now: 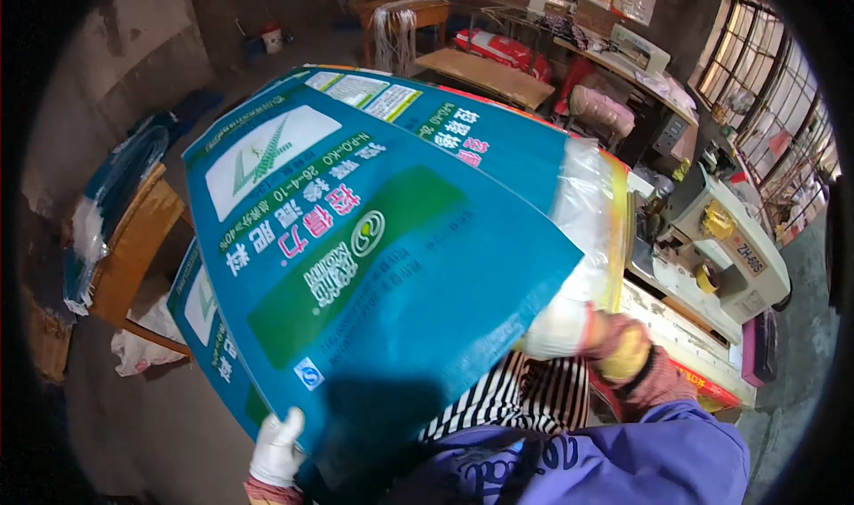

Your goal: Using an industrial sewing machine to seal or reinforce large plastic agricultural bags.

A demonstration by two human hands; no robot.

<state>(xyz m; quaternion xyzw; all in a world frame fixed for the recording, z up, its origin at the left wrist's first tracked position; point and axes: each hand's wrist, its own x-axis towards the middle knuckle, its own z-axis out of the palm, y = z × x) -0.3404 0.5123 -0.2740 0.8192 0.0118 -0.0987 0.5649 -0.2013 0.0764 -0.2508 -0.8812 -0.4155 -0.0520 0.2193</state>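
Note:
A large teal woven sack [480, 229], flat and printed with green bands and white and pink lettering, spreads across the middle before me. My left hand [277, 447], in a white glove, pinches its near left edge with the thumb on top. At its near right corner is my right hand [559, 327], also white-gloved, closed on the edge; its fingertips are partly hidden by the sack. Another teal sack [197, 314] hangs out under the left side. Clear plastic film [583, 185] shows past the right edge.
On the right stands a cream sewing machine [725, 238] with a tape roll [707, 278] on its table. Another sewing machine [640, 50] is at the back right, near a barred window [756, 69]. At left, a wooden stand [133, 247] bears teal bundles [133, 167]. A wooden board [485, 76] lies behind.

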